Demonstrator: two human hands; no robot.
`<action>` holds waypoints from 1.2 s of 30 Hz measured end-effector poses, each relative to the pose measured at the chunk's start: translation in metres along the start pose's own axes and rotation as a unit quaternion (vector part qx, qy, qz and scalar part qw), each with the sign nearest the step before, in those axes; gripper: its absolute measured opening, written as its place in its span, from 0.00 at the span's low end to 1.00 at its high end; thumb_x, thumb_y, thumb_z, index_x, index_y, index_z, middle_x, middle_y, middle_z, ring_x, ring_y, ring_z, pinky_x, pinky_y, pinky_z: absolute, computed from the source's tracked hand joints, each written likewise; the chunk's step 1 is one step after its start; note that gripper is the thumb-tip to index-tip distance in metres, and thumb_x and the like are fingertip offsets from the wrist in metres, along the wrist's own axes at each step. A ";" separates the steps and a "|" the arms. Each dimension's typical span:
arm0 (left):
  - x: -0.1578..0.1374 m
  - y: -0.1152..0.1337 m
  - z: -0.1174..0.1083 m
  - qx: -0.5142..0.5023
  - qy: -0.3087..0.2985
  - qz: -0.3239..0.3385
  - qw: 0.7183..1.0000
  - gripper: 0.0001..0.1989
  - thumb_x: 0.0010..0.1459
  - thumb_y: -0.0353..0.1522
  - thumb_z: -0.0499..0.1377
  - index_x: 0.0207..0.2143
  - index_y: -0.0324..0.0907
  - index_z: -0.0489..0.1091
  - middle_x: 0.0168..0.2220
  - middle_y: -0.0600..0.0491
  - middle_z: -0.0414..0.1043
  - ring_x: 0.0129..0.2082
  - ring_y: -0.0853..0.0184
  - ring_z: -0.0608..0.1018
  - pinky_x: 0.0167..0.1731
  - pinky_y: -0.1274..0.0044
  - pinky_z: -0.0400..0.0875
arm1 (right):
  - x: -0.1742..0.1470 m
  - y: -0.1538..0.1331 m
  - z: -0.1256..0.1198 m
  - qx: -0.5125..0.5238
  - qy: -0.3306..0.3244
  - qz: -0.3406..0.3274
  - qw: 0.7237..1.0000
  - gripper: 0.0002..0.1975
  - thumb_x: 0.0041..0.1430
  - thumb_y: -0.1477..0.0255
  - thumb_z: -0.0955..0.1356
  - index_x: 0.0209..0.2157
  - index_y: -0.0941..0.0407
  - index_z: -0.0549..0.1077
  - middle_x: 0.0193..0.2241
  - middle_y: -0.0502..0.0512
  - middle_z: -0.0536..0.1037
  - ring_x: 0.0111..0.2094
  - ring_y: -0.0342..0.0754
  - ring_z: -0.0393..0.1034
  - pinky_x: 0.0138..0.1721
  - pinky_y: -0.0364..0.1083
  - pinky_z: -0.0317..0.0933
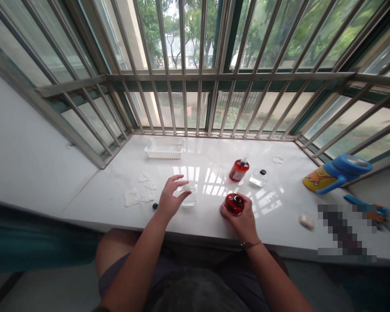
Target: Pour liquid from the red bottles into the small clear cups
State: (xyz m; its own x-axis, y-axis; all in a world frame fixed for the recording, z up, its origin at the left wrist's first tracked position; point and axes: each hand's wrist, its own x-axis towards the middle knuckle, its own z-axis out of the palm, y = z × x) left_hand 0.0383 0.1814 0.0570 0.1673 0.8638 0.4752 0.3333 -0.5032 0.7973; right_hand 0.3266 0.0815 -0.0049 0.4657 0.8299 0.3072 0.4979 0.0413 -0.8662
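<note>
My right hand [242, 216] is wrapped around a red bottle [234, 203] with an open neck and no cap, near the front of the white ledge. My left hand [172, 195] is held with thumb and fingers apart, beside and partly over a small clear bottle [189, 199]. Something pale at that bottle's top shows between the fingers, too blurred to name. A small black cap [155, 206] lies by my left wrist. Behind the right hand stand a red pump bottle [238, 170] with a white pump and a clear bottle [258, 178] with a black cap.
A white plastic basket [164, 149] sits at the back left. Crumpled white pieces [132, 198] lie on the left. To the right are a blue and yellow flask [336, 173], a pale lump [307, 222] and a blue-orange tool [372, 210]. Metal bars [211, 77] close off the window.
</note>
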 end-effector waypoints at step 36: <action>-0.039 -0.042 -0.036 0.243 -0.118 -0.083 0.959 0.35 0.63 0.43 0.66 0.69 0.45 0.63 0.74 0.42 0.60 0.75 0.50 0.61 0.75 0.56 0.56 | 0.004 0.000 0.010 0.000 -0.026 -0.013 1.000 0.41 0.52 0.54 0.79 0.62 0.50 0.64 0.56 0.61 0.74 0.52 0.57 0.75 0.57 0.62 0.71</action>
State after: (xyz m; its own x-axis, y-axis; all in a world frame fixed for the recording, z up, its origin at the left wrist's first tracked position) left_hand -0.0157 0.1682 0.0180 0.2608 0.9415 0.2132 0.7572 -0.3365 0.5598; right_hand 0.3215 0.0899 -0.0079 0.4147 0.8560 0.3088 0.5090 0.0630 -0.8584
